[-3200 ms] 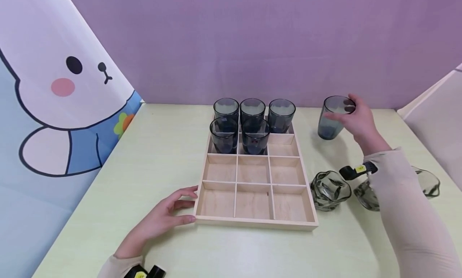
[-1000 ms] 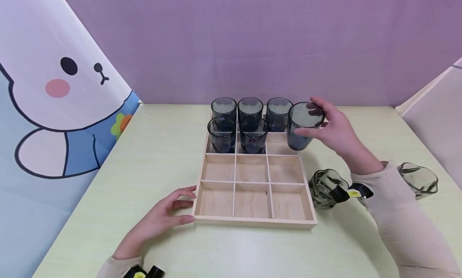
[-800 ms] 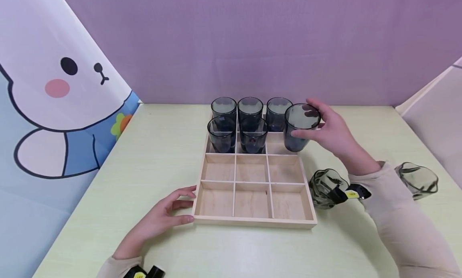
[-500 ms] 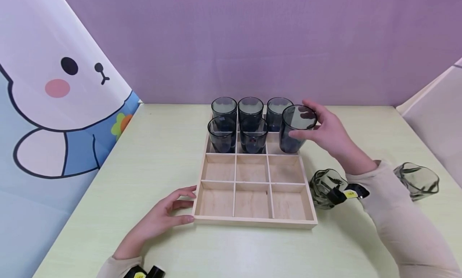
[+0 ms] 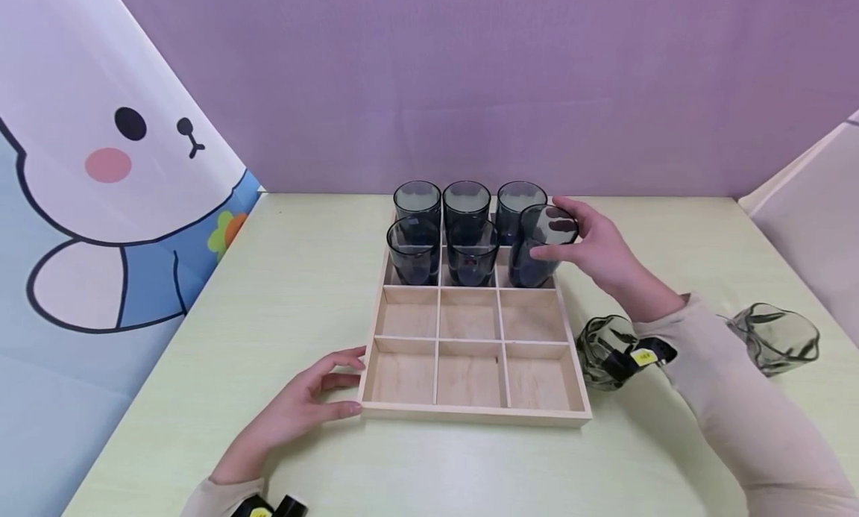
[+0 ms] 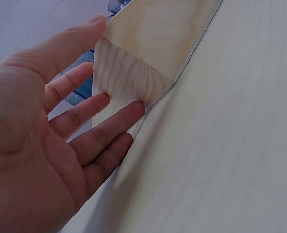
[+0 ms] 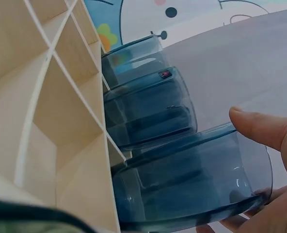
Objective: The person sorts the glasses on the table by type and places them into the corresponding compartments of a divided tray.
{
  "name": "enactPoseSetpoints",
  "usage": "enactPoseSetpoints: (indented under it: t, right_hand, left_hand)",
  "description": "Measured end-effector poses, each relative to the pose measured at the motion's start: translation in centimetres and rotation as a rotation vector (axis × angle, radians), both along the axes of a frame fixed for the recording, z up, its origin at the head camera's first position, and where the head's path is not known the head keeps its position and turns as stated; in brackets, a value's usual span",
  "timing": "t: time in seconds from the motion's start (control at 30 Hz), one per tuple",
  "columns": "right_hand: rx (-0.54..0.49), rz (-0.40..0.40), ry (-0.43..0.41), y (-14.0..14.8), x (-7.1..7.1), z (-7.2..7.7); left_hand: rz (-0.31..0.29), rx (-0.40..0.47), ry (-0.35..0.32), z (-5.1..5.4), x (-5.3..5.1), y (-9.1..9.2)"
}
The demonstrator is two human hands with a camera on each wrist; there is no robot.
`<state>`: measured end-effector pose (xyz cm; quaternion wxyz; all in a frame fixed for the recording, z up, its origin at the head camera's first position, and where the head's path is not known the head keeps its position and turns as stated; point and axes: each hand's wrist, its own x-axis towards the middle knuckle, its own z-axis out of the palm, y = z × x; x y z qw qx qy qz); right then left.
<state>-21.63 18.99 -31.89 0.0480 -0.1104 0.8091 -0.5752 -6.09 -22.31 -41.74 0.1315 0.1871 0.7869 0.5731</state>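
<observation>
My right hand grips a blue-grey glass near its rim, thumb on one side and fingers on the other. The glass stands upright, slightly tilted, at the right compartment of the tray's second row. In the right wrist view, the hand holds the glass with its base at the compartment. Several like glasses stand in the wooden tray's two back rows. My left hand touches the tray's left side near the front corner; in the left wrist view its fingers are spread against the wood.
A wavy, clear grey-green glass stands right of the tray, partly behind the right wrist camera. Another wavy glass is farther right, beyond the sleeve. A purple backdrop rises behind the table, with a cartoon-printed cloth on the left.
My right hand has carried the glass from the table's back right leftward, then lower into the tray's second row. The left hand stays at the tray's side.
</observation>
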Motion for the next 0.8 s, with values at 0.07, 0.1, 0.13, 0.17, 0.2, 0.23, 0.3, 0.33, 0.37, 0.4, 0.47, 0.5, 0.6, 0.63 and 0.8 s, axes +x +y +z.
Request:
enactPoseSetpoints:
  t: [0.07, 0.1, 0.13, 0.17, 0.2, 0.23, 0.3, 0.33, 0.37, 0.4, 0.47, 0.5, 0.6, 0.63, 0.8]
  right_hand:
    - [0.014, 0.009, -0.019, 0.0, -0.1, -0.1]
    - [0.026, 0.015, -0.026, 0.0, -0.2, -0.2]
    - [0.036, 0.021, -0.035, -0.1, -0.2, -0.2]
    - [0.048, 0.028, -0.04, -0.1, -0.3, -0.3]
    - [0.063, 0.034, -0.044, -0.1, -0.4, -0.3]
    - [0.077, 0.04, -0.049, -0.1, -0.4, -0.4]
    - [0.101, 0.052, -0.052, -0.1, -0.5, -0.4]
    - [0.11, 0.057, -0.051, -0.1, -0.5, -0.4]
    - [0.121, 0.061, -0.047, -0.1, -0.5, -0.5]
    - [0.132, 0.065, -0.044, 0.0, -0.6, -0.5]
    - [0.151, 0.074, -0.037, 0.0, -0.7, -0.5]
    - [0.158, 0.077, -0.035, 0.1, -0.7, -0.5]
    - [0.183, 0.087, -0.033, 0.2, -0.8, -0.6]
    - [0.192, 0.089, -0.033, 0.3, -0.9, -0.6]
    - [0.255, 0.119, -0.038, 0.4, -1.2, -0.7]
  left_hand:
    - [0.001, -0.003, -0.003, 0.0, 0.0, 0.0]
    - [0.002, -0.005, -0.004, 0.0, 0.0, 0.0]
    - [0.003, -0.006, -0.004, 0.0, 0.0, 0.0]
    - [0.002, -0.006, -0.003, 0.1, 0.0, 0.1]
    - [0.001, -0.005, 0.0, 0.0, 0.0, 0.1]
    - [0.0, -0.004, 0.002, 0.0, -0.1, 0.1]
    - [-0.003, -0.003, 0.005, 0.0, -0.1, 0.1]
    - [-0.004, -0.003, 0.007, 0.0, -0.1, 0.1]
    - [-0.006, -0.001, 0.008, 0.0, -0.1, 0.1]
    - [-0.006, 0.0, 0.009, -0.1, -0.1, 0.0]
    - [-0.007, -0.001, 0.009, -0.1, -0.1, 0.0]
    - [-0.006, -0.001, 0.009, -0.1, -0.1, 0.0]
    - [-0.004, -0.002, 0.006, -0.1, -0.1, 0.0]
    - [-0.004, -0.003, 0.006, -0.1, -0.1, 0.0]
    - [-0.001, -0.002, 0.006, 0.0, -0.1, 0.0]
